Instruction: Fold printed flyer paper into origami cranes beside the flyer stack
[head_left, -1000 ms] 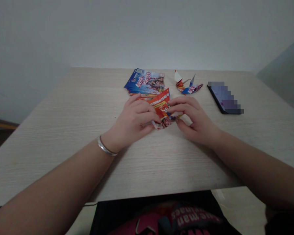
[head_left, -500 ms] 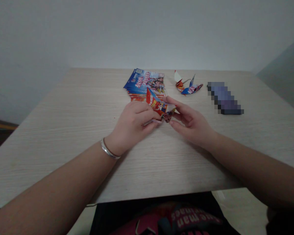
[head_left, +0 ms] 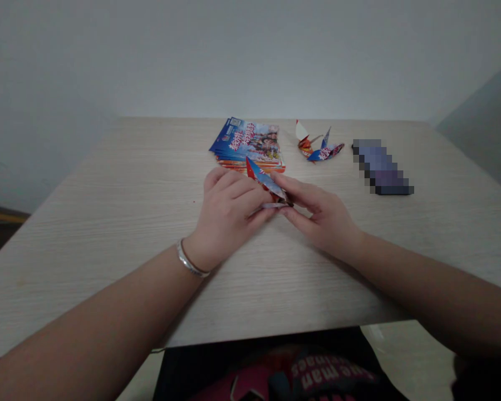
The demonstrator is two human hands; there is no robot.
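Observation:
Between my two hands, low over the table, is a small folded piece of printed paper (head_left: 264, 177), blue on its upper face with a red edge at its pointed left tip. My left hand (head_left: 232, 206), with a silver bangle at the wrist, is closed round its near left side. Fingers and thumb of my right hand (head_left: 319, 210) pinch the right end. Part of the paper's lower folds is hidden behind the left fingers. Beyond the hands lies a fanned stack of printed leaflets (head_left: 253, 142), blue on top with red and orange edges below.
Two folded paper cranes (head_left: 325, 152) sit right of the leaflets, close together. Farther right lies a dark phone-like slab (head_left: 382, 167), blurred by pixels. The pale wood-grain table (head_left: 108, 223) meets a wall at the back, and its front edge is near my lap.
The paper's flap has turned so its blue face shows where red printing showed before. My right fingers have closed in on the paper's right end.

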